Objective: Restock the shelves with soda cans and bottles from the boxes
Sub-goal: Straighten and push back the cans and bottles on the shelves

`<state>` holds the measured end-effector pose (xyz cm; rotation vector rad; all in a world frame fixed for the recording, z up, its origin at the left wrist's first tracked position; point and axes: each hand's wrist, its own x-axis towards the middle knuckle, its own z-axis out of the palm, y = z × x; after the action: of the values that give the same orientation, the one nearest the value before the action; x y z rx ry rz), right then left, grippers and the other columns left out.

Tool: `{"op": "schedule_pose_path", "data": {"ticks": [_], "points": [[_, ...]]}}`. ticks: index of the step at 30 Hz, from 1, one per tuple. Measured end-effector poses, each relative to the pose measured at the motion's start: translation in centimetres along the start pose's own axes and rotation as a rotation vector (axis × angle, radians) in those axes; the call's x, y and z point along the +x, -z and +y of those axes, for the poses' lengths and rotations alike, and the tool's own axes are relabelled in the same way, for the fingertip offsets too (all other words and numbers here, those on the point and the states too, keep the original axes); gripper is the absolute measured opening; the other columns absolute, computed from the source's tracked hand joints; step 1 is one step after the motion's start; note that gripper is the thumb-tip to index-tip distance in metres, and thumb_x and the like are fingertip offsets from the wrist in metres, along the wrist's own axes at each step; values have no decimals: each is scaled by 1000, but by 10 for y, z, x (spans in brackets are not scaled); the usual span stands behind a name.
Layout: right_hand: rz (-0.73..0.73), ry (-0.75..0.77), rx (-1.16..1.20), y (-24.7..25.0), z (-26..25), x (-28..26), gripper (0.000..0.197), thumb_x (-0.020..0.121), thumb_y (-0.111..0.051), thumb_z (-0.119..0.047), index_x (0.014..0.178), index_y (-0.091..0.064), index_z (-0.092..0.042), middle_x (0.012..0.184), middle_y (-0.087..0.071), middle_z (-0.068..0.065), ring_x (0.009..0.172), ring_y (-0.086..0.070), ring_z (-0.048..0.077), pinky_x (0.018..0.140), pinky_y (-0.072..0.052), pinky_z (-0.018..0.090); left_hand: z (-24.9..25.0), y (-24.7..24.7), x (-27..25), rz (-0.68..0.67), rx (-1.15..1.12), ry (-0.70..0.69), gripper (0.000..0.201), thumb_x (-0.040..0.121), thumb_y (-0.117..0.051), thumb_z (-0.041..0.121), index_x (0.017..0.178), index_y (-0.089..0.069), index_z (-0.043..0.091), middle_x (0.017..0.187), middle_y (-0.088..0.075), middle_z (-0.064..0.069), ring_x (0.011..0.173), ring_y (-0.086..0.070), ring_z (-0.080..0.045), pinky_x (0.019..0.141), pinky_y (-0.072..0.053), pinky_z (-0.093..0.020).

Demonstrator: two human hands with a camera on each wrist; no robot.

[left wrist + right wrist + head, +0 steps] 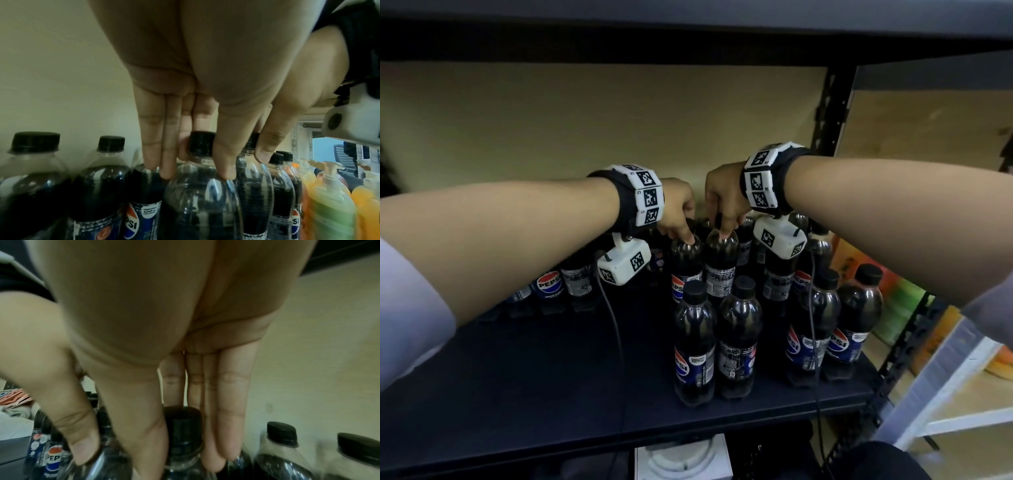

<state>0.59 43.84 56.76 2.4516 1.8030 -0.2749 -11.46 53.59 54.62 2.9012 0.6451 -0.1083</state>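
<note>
- At the back of the dark shelf (517,370), two Pepsi bottles stood upright, side by side.
- The left hand (677,209) pinched the left bottle (686,260) at its neck.
- The right hand (722,198) likewise held the right bottle (721,260), each directly below its hand.

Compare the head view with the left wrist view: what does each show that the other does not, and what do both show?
Only the head view shows the right hand on its own bottle, the dark metal shelf board and the blue Pepsi cans. Only the left wrist view shows the green pump bottle of liquid soap and an orange one beside it. Both show the left hand with fingers around the black cap of a dark plastic Pepsi bottle.
</note>
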Motion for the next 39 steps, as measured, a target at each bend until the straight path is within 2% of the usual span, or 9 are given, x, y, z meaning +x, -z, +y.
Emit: {"op": "schedule_pose_path", "data": {"ticks": [6,11,14,19,22,26,31,37,39], "points": [[-32,6,-8,-9,6,-1,34,72,-91,-18,100,-78,-7,80,-77,9,70,-75,16,66,-62,26,1,-8,2,8,-11,-1,32,77,-87,31,94,-71,9,84,-77,-5,60,-68,-12,64,-57,-25],[-28,30,-1,-17,7,2,33,72,-91,-19,100,-77,-9,70,-74,2,55,-69,5,63,-60,23,-1,-15,2,17,-6,0,30,77,-87,31,93,-71,13,90,-77,-6,68,-69,-16,74,-58,-31],[-36,31,0,-21,7,7,34,73,-90,-19,102,-77,-9,67,-72,-1,53,-68,3,60,-59,20,-3,-21,2,51,46,-5,36,76,-87,36,98,-72,13,95,-76,-5,84,-70,-22,81,-56,-34],[-44,30,25,-24,11,15,35,72,-91,-19,104,-78,-11,83,-77,4,54,-69,2,61,-59,21,-10,-26,3,86,85,-14,37,77,-84,41,102,-72,16,100,-72,-2,96,-67,-22,90,-55,-39],[-59,5,65,-24,13,18,37,70,-92,-18,103,-77,-12,84,-77,4,53,-68,2,55,-56,19,-13,-30,3,83,80,-21,39,78,-83,43,103,-69,18,99,-70,0,94,-65,-22,87,-54,-38],[-79,-18,38,-30,12,23,48,65,-95,-20,109,-75,-14,85,-76,2,57,-71,7,56,-58,22,-13,-46,7,47,93,-28,54,70,-88,48,110,-65,19,100,-70,1,89,-66,-20,83,-57,-37],[-175,-17,10,-50,10,27,50,71,-92,-23,114,-71,-7,104,-75,9,88,-75,24,71,-63,31,-17,-51,13,31,54,-27,62,65,-91,47,113,-62,21,101,-69,4,90,-67,-19,86,-58,-39],[-184,-47,21,-52,11,31,54,68,-93,-27,113,-71,-7,105,-75,9,87,-76,27,79,-63,44,-14,-46,16,-22,75,-17,56,65,-91,46,107,-65,20,95,-72,3,81,-67,-15,74,-57,-31],[-187,-50,16,-53,12,30,53,68,-94,-28,111,-72,-7,103,-75,10,85,-76,26,80,-63,45,-14,-46,17,-25,68,-19,58,65,-91,46,109,-64,19,96,-71,2,81,-67,-16,76,-58,-33]]}}
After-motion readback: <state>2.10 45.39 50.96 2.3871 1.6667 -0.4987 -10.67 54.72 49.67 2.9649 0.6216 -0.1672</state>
